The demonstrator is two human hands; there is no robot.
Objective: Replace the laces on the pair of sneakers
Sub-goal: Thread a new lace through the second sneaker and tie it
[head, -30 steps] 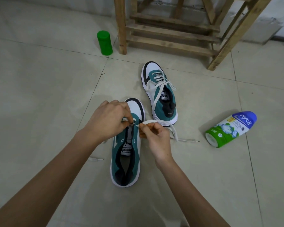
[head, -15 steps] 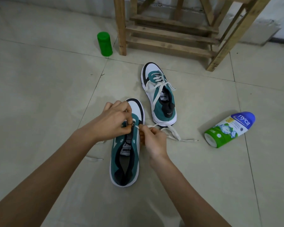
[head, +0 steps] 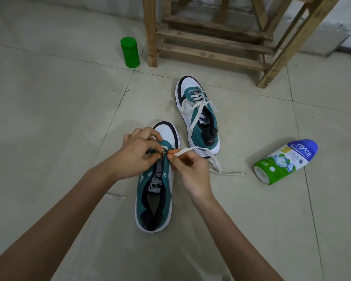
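Roughly, the job looks under half done. The near sneaker (head: 155,185) lies on the floor (head: 49,118) between the forearms, toe away. Its eyelets beside the tongue are bare, and only the front pair, under the fingers, is being threaded. The lace (head: 183,151) runs from there into the right hand (head: 190,171), pinched between thumb and curled fingers, then trails off right. The left hand (head: 138,157) curls over the front eyelets, gripping the sneaker's edge as far as I can tell. Just beyond, the far sneaker (head: 201,122) is laced most of the way, ends loose and untied; whether that lace is new I cannot tell. Left, I judge: nearly every row here, plus tying. Farther off are a green can (head: 130,51), a bottle (head: 286,161) on its side and a wooden frame (head: 211,37).
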